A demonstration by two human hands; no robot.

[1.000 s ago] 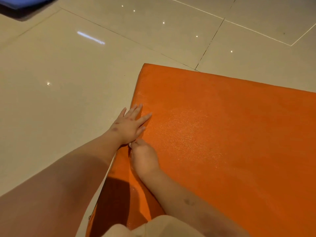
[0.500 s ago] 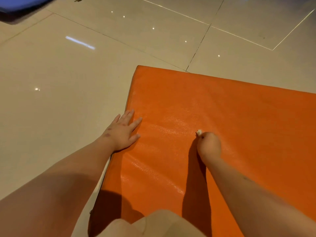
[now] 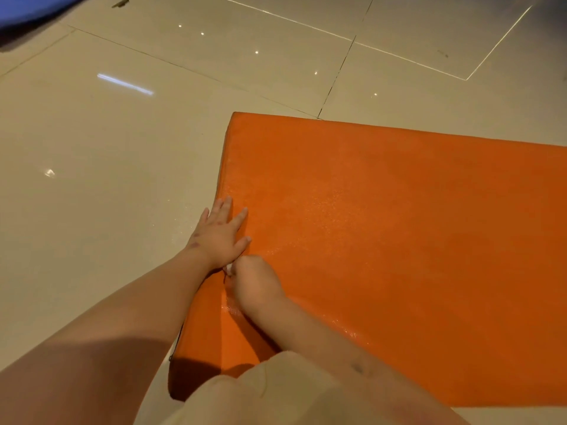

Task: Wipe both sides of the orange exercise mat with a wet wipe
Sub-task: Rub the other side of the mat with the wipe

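Fingers (image 3: 238, 216) of left hand (image 3: 219, 237) lie straight on glossy orange mat (image 3: 399, 240); right hand (image 3: 256, 282) clutches white wipe (image 3: 228, 268)

The floor (image 3: 92, 179) is laid with large glossy beige tiles, divided by thin dark grout lines (image 3: 337, 72). It reflects a bright strip of light (image 3: 124, 84) and several small light spots (image 3: 256, 52). A blurred blue object (image 3: 27, 10) fills the upper left corner, with a small dark scrap (image 3: 120, 2) nearby.
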